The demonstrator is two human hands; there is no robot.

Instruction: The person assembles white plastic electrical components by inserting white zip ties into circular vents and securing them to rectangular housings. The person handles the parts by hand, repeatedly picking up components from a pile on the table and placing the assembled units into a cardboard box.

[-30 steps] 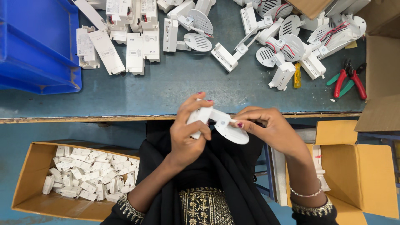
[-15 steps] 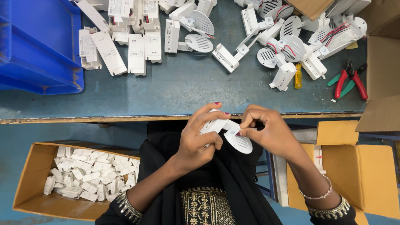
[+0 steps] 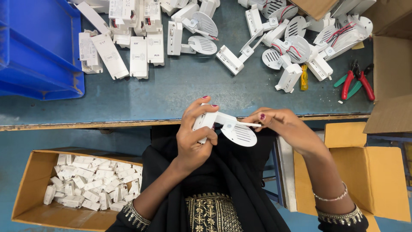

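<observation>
My left hand (image 3: 193,137) grips the white box-shaped body of a small white light fitting (image 3: 227,126) just below the table's front edge. The fitting's round slotted disc (image 3: 240,134) hangs to the right of that hand. My right hand (image 3: 279,124) pinches the thin arm at the disc's upper right side with its fingertips. Both hands hover over my lap, which is covered in black cloth.
The blue-grey table (image 3: 180,90) holds white rectangular driver boxes (image 3: 128,47), several more white fittings with discs (image 3: 292,43), a yellow screwdriver (image 3: 304,77), red and green pliers (image 3: 355,81) and a blue bin (image 3: 34,47). A cardboard box of small white parts (image 3: 86,187) sits lower left; open cartons (image 3: 377,176) stand right.
The fitting has been turned in my hands, its disc now lower and facing up. My right hand has shifted from the disc's rim to the thin arm above it.
</observation>
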